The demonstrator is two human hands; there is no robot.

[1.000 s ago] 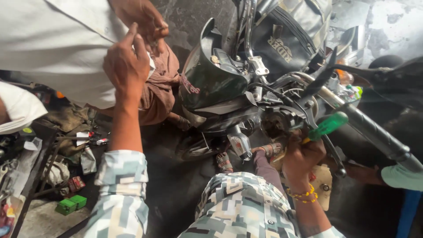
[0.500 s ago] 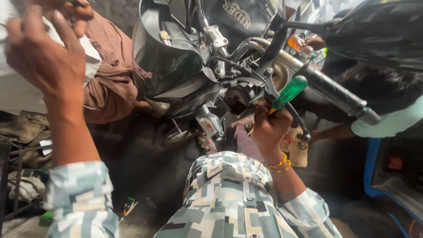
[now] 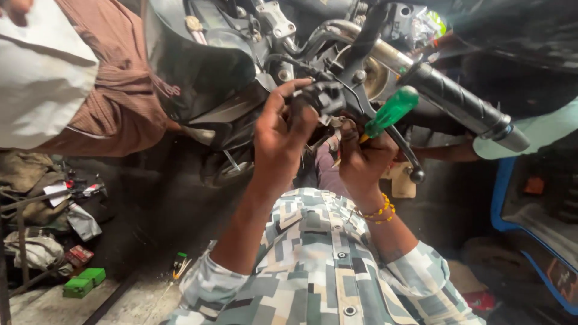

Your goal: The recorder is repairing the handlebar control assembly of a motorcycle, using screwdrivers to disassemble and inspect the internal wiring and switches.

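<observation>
I see my left hand [image 3: 280, 135] raised to the black switch housing [image 3: 322, 99] on the motorcycle's handlebar [image 3: 361, 36], fingers curled round its near side and the thumb stretched over the top, so the hand is closed on that housing. The housing sits just above and to the right of the palm, hard against the fingertips. My right hand [image 3: 364, 159] is just beside it, lower and to the right, wrapped tight round a screwdriver [image 3: 390, 112] whose translucent green handle sticks up out of the fist toward the bar; the shaft and tip are hidden by the fingers, so I cannot tell where the blade meets the bike. A string of yellow and orange beads [image 3: 379, 210] circles that wrist.

The housing is matte black plastic, blocky, with a thin black lever [image 3: 397, 150] running down past it to a round ball end. The bar itself is chrome tube, curved and shiny, ending in a ribbed black rubber grip [image 3: 463, 105] (with a pale metal end cap). Left of the hands the dark headlamp cowl [image 3: 192, 66] is smooth and glossy.

Another person in a brown pleated cloth [image 3: 114, 90] stands at upper left. Small green boxes [image 3: 83, 283] lie on the dusty floor well apart.
</observation>
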